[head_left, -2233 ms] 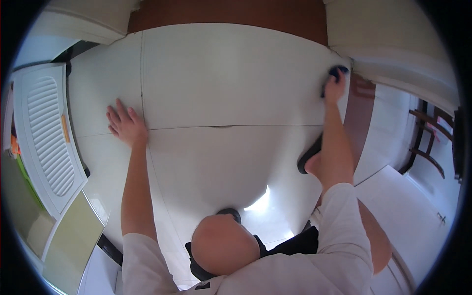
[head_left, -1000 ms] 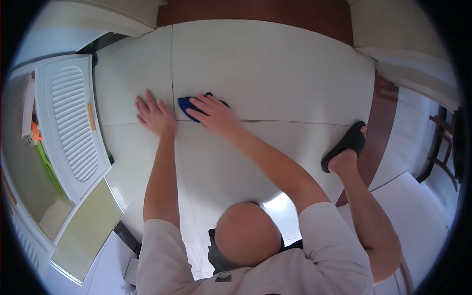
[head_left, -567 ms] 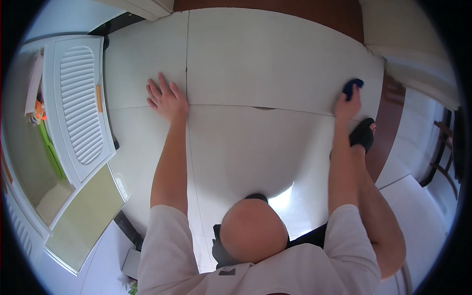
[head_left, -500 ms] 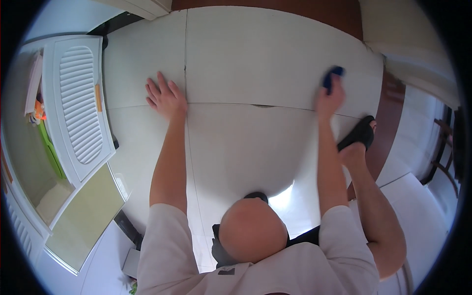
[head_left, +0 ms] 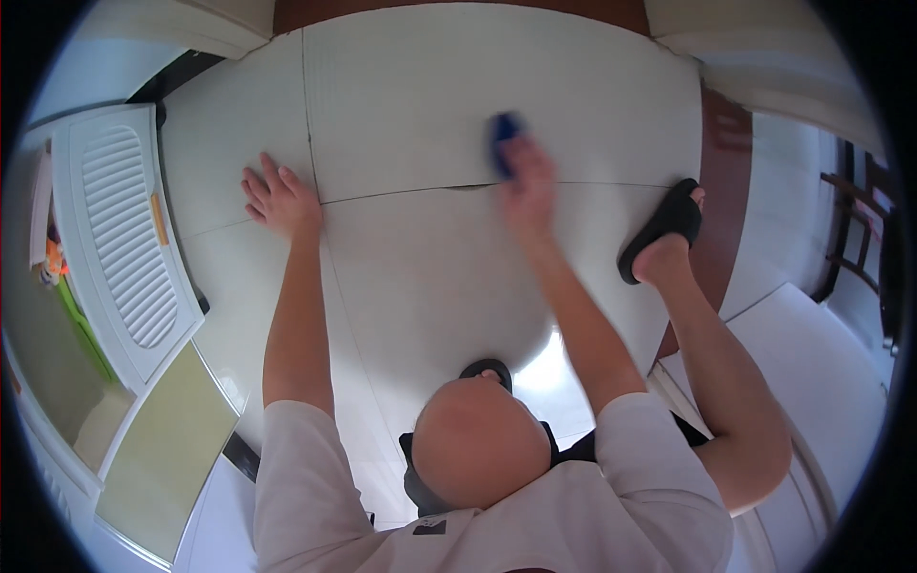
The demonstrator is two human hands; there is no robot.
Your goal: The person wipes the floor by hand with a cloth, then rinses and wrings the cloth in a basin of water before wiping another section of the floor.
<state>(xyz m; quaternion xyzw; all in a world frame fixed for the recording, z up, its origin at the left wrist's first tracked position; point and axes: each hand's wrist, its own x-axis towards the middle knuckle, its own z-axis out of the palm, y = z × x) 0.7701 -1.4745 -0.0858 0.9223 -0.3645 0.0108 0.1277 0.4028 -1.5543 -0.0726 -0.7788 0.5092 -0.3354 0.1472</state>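
My right hand [head_left: 529, 180] is closed around a dark blue oval brush-like thing [head_left: 503, 143] at the pale tiled floor [head_left: 411, 105]. Motion smears both the hand and the thing, so its exact kind and underside cannot be made out. Farther left, my left hand [head_left: 283, 202] rests flat on the tiles with its fingers spread. It holds nothing and lies just left of a long tile joint. Between the two hands, a dark chipped spot [head_left: 468, 187] marks the crosswise joint.
To the left stands a white cabinet [head_left: 134, 224] with a slatted door and an open side holding a green item. My foot in a black slipper [head_left: 664, 229] is planted at the right. Reddish-brown strips [head_left: 716, 210] border the floor at the right and far side.
My right hand has swept left across the tiles with the blue thing, from near the right slipper toward the middle. My left hand stays on the floor, while the whole view has shifted slightly.
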